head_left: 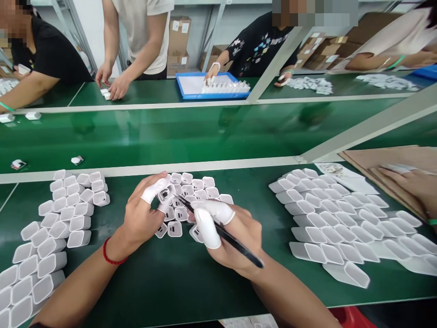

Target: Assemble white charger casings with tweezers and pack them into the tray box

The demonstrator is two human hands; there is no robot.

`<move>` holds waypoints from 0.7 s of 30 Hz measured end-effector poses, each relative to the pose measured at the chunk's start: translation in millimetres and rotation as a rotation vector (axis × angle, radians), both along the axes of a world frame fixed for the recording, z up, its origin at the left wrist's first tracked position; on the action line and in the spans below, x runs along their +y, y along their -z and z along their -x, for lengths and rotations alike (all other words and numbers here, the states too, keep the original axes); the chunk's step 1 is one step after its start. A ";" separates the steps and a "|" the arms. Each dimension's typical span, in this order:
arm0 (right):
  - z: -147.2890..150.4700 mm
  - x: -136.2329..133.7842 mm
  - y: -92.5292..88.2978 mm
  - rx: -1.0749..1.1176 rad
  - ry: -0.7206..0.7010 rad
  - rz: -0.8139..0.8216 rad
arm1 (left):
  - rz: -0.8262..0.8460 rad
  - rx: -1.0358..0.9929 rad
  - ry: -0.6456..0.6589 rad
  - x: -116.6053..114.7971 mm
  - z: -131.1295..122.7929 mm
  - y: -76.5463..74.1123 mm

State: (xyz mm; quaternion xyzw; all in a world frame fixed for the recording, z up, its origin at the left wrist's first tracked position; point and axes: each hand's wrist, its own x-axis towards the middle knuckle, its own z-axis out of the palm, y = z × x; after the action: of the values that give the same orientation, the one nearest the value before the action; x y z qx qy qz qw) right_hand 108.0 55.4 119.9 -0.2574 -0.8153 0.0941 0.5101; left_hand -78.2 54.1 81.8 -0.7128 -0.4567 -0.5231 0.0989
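My left hand (141, 216), with white finger cots on thumb and forefinger, pinches a small white plastic charger housing (165, 194) whose dark slotted end faces me. My right hand (239, 234), also in finger cots, grips black tweezers (239, 246) like a pen. The tweezer tips are at the held housing; whether they touch it I cannot tell. Behind and below both hands stands a cluster of similar white housings (175, 229) with dark slots, partly hidden by my fingers.
Blank-faced white housings (48, 248) stand in rows at left, with more rows (337, 218) at right. A co-worker's hand (409, 187) rests on brown cardboard (362, 159). Beyond the green belt (191, 132), several people work; a blue tray (184, 86) holds white pieces. A slanted metal post (375, 120) crosses the right.
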 end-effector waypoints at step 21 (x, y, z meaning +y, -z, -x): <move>12.1 -0.7 15.1 -0.237 -0.035 -0.120 | 0.056 -0.020 0.086 0.1 0.1 13.1</move>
State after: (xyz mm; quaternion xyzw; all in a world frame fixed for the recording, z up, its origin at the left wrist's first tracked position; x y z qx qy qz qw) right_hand 95.9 54.7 104.9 -0.2214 -0.8783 0.0229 0.4232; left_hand -78.3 54.2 68.6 -0.7290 -0.4409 -0.5210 0.0519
